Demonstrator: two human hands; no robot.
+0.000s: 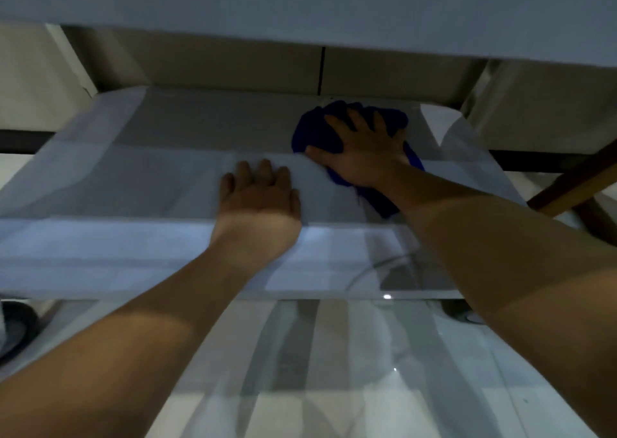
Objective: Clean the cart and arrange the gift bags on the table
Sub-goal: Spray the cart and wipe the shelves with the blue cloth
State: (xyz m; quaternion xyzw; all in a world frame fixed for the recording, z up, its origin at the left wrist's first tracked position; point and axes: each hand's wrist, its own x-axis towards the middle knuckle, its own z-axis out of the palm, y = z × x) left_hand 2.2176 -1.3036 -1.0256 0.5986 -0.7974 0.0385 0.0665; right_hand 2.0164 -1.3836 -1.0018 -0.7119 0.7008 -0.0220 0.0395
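Wiping the shiny grey cart shelf (160,170)
R hand (364,150) flat, presses crumpled dark blue cloth (394,122); L hand (260,200) released, palm on shelf.

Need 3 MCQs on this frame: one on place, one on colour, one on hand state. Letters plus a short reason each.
1. Where on the cart shelf does the cloth lie?
A. far right part
B. near left corner
C. hanging off the near edge

2. What colour is the cloth?
A. white
B. dark blue
C. red

3. What is the left hand doing?
A. gripping a gift bag
B. pressing flat on the shelf, fingers spread
C. raised off the shelf in a fist

Key:
1 A, the cloth sits near the shelf's far right end, under the right hand.
2 B, deep blue fabric shows around the fingers.
3 B, the palm lies on the surface holding nothing.
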